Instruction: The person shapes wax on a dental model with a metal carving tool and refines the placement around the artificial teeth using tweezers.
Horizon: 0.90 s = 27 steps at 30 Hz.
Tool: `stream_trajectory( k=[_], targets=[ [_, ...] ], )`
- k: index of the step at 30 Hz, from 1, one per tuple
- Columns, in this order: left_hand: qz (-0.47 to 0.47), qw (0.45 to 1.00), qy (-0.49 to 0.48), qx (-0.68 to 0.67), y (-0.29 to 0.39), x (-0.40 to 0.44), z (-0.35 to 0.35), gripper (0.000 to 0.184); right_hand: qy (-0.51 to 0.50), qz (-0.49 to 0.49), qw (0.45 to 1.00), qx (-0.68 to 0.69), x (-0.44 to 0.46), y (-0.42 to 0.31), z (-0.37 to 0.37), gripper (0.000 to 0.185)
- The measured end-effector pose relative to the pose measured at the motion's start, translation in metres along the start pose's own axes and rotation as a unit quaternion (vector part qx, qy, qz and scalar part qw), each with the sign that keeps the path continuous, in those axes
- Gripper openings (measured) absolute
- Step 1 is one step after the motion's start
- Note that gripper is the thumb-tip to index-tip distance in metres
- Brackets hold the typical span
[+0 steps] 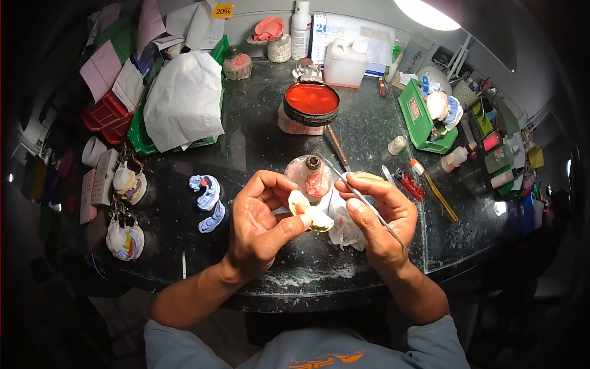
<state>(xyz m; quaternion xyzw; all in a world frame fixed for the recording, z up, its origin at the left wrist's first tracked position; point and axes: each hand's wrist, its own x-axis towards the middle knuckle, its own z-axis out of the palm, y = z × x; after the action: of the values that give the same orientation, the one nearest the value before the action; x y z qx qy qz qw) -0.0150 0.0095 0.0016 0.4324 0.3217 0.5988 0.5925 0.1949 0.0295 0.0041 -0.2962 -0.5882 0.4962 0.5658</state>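
My left hand (261, 218) is closed on a small pale yellow dental cast (319, 220), with a pinkish patch near its upper end. Between the thumb and fingers of my right hand (388, 224) is a thin metal dental instrument (382, 220), slanting down to the right. Its upper tip is close to the cast, but I cannot tell whether they touch. Just beyond my hands stands a glass spirit burner (316, 183) smeared with pink, its dark wick holder on top. A crumpled white tissue (347, 229) lies under and between the hands.
Behind the burner is a round pan of red wax (311, 101), with a wooden-handled tool (336, 146) leaning near it. Blue cast pieces (208, 197) and mounted models (126, 238) lie left. Green trays (424, 129), a toothbrush (439, 197) and a red knife (410, 184) are right.
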Motion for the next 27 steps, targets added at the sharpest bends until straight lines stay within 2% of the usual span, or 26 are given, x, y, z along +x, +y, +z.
stream_trajectory(
  k=[5,8,10,12,14,16,17,20,24,27],
  targets=[
    [-0.001,1.0,-0.014,-0.008,-0.002,0.001,-0.003,0.041,0.069,-0.016,0.997,0.017,0.001,0.006,-0.005,0.014],
    [-0.114,0.989,-0.088,0.021,0.009,0.006,-0.002,0.047,0.093,-0.035,0.995,0.009,0.011,0.006,-0.019,0.006],
    [-0.226,0.964,-0.138,0.013,0.015,0.006,0.001,0.052,0.062,0.043,0.995,-0.059,0.018,-0.007,-0.03,0.009],
    [-0.296,0.934,-0.198,0.043,0.013,0.005,0.0,0.054,0.031,0.096,0.985,-0.139,0.026,-0.004,-0.042,0.018],
    [-0.321,0.911,-0.238,0.104,0.014,0.004,-0.002,0.045,0.006,0.16,0.977,-0.144,0.029,-0.002,-0.048,0.02],
    [-0.342,0.876,-0.28,0.192,0.012,0.005,-0.004,0.039,-0.042,0.179,0.969,-0.166,0.03,0.004,-0.053,0.021],
    [-0.294,0.871,-0.301,0.253,0.007,0.004,-0.007,0.034,-0.067,0.189,0.964,-0.176,0.029,0.006,-0.054,0.022],
    [-0.251,0.846,-0.294,0.367,0.011,0.004,-0.004,0.033,-0.139,0.222,0.956,-0.133,0.027,0.005,-0.046,0.023],
    [-0.196,0.866,-0.264,0.376,-0.004,0.003,-0.007,0.047,-0.173,0.229,0.954,-0.085,0.025,0.015,-0.039,0.023],
    [-0.19,0.87,-0.287,0.353,-0.008,0.002,-0.007,0.057,-0.159,0.222,0.958,-0.083,0.023,0.021,-0.033,0.021]
  ],
)
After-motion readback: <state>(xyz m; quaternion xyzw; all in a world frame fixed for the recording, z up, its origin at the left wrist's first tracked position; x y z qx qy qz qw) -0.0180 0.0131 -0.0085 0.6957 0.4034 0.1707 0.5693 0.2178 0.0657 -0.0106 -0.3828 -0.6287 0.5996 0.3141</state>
